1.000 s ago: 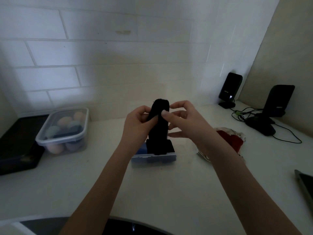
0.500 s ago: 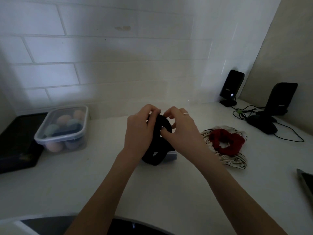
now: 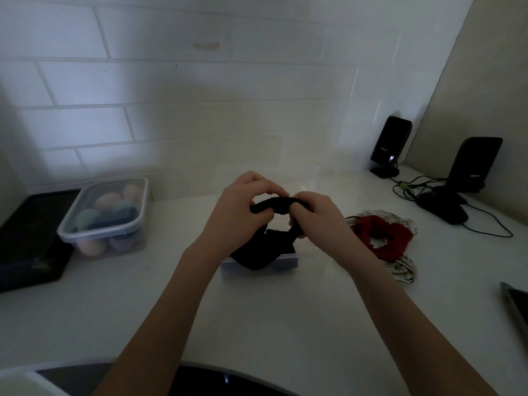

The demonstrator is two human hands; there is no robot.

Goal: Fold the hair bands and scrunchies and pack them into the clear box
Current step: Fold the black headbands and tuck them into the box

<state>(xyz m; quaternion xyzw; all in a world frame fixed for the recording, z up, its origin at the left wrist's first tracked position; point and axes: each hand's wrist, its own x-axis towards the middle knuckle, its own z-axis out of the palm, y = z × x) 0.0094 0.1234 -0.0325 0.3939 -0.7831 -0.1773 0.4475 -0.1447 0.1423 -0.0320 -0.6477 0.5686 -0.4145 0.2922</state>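
Left hand (image 3: 238, 207) and right hand (image 3: 315, 217) both pinching a black hair band (image 3: 268, 224) stretched between them, held over the clear box (image 3: 258, 264) mid-counter, red scrunchie (image 3: 381, 235) lying to the right, bare white counter (image 3: 114, 304) in front

Lidded tub (image 3: 106, 215) of pastel sponges; two black speakers (image 3: 390, 145) by the wall.

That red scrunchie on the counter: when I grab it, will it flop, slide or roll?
The red scrunchie looks like soft gathered fabric lying slumped, so it will likely flop and squash. It rests on the striped scrunchie, so a push may drag both. Lying flat, it seems unlikely to roll.
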